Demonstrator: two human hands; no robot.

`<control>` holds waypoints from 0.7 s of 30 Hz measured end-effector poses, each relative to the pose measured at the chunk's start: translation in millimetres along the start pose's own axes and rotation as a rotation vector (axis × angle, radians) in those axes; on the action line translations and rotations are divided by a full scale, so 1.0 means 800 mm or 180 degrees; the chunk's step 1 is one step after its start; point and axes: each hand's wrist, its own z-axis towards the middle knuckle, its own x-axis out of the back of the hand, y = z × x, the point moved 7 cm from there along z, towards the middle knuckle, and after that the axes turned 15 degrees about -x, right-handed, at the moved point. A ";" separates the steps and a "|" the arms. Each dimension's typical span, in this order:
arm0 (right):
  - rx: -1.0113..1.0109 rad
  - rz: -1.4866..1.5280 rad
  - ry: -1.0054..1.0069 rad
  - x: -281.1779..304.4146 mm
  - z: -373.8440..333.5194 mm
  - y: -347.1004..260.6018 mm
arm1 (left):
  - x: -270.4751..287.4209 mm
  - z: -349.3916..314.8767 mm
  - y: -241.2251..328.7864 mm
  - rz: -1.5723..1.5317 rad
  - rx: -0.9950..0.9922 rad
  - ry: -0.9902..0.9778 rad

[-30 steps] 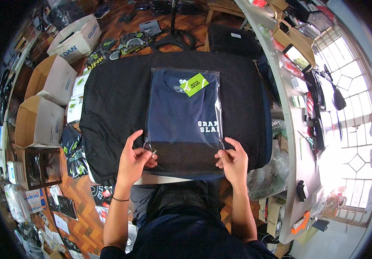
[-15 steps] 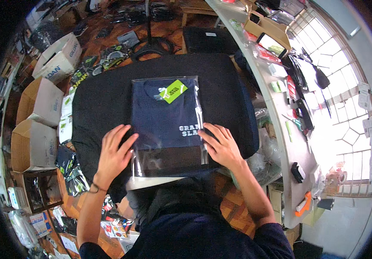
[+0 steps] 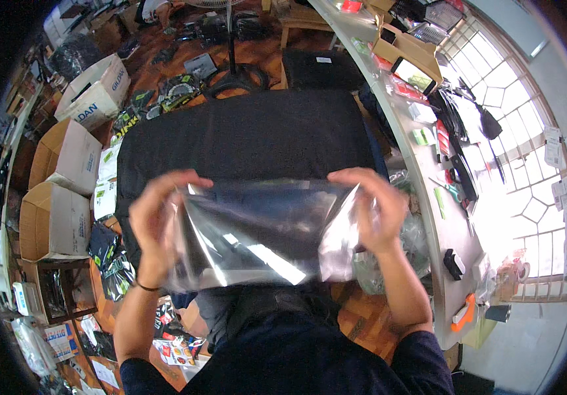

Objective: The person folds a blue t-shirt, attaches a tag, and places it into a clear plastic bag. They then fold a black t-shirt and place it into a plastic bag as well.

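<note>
A clear plastic bag [image 3: 257,230] is lifted off the black cloth-covered table [image 3: 244,135] and tilted, its glossy film catching streaks of light. Dark fabric shows faintly through its far part; the navy shirt's print and green tag cannot be made out now. My left hand [image 3: 153,220] is closed round the bag's left side, its thumb and fingers smeared by motion. On the opposite side my right hand [image 3: 383,214] grips the film likewise, also blurred.
Open cardboard boxes [image 3: 56,220] line the left, with packed garments [image 3: 109,260] beside them. Along the right runs a white counter [image 3: 421,217] with scissors [image 3: 451,187], an orange-handled tool [image 3: 463,313] and a phone-like device [image 3: 415,74]. A fan stand [image 3: 234,79] stands beyond the table.
The bagged shirt lay flat on the black cloth with my hands resting at its sides. Now both hands hold the bag raised and tilted, nearer to me.
</note>
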 end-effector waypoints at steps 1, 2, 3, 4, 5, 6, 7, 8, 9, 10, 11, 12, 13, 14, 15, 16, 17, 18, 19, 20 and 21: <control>-0.0335 -0.0036 0.0061 0.018 0.009 -0.013 | 0.011 0.009 0.007 -0.0052 0.0408 0.0431; -0.0489 0.0085 0.0175 0.027 0.025 -0.019 | 0.017 0.031 0.011 -0.0059 0.0415 0.0440; -0.0746 0.0060 0.0262 0.033 0.039 -0.017 | 0.018 0.046 0.011 -0.0142 0.0452 0.0503; -0.0943 0.0491 0.0102 0.034 0.049 -0.011 | 0.012 0.055 0.000 -0.0680 0.0784 0.0468; -0.1182 0.0675 0.0064 0.031 0.055 0.003 | 0.003 0.060 -0.009 -0.1166 0.0780 0.0538; -0.1377 0.0868 -0.0015 0.022 0.059 0.023 | -0.005 0.055 -0.025 -0.1224 0.1065 0.0446; -0.1576 0.1068 -0.0106 0.011 0.057 0.046 | -0.014 0.047 -0.042 -0.1204 0.1213 0.0325; -0.1521 0.1074 -0.0216 0.003 0.052 0.064 | -0.025 0.032 -0.066 -0.1218 0.1492 0.0291; -0.1913 0.1111 -0.0287 -0.011 0.046 0.098 | -0.038 0.019 -0.088 -0.1297 0.1596 0.0164; -0.2045 0.0994 -0.0413 -0.026 0.043 0.126 | -0.048 0.003 -0.116 -0.0965 0.1741 0.0042; -0.2161 0.0892 -0.0539 -0.041 0.039 0.151 | -0.060 -0.012 -0.138 -0.0956 0.1789 -0.0055; -0.2189 0.0328 -0.0460 -0.056 0.036 0.173 | -0.070 -0.038 -0.167 -0.1181 0.2320 0.0088; -0.2292 -0.0272 -0.0362 -0.067 0.035 0.191 | -0.075 -0.054 -0.191 -0.0736 0.2534 -0.0197; -0.1943 -0.0882 -0.0120 -0.065 0.026 0.187 | -0.080 -0.072 -0.206 -0.0762 0.2686 0.0026; -0.1333 -0.1240 0.0103 -0.069 0.022 0.172 | -0.080 -0.076 -0.216 -0.0603 0.2486 -0.0033; -0.0778 -0.1114 0.0086 -0.079 0.012 0.152 | -0.079 -0.077 -0.220 -0.0667 0.2164 0.0106; -0.0475 -0.1014 0.0038 -0.087 -0.002 0.134 | -0.080 -0.081 -0.225 -0.0607 0.2111 0.0207; -0.0322 -0.1034 -0.0259 -0.104 -0.015 0.120 | -0.079 -0.079 -0.232 -0.0605 0.2035 0.0247; -0.0121 -0.1043 -0.0518 -0.121 -0.028 0.103 | -0.079 -0.075 -0.239 -0.0579 0.2007 0.0284; -0.0164 -0.1040 -0.0882 -0.142 -0.038 0.095 | -0.078 -0.067 -0.246 -0.0556 0.1925 0.0335; -0.0088 -0.1080 -0.1241 -0.163 -0.046 0.087 | -0.081 -0.063 -0.258 -0.0613 0.2115 0.0331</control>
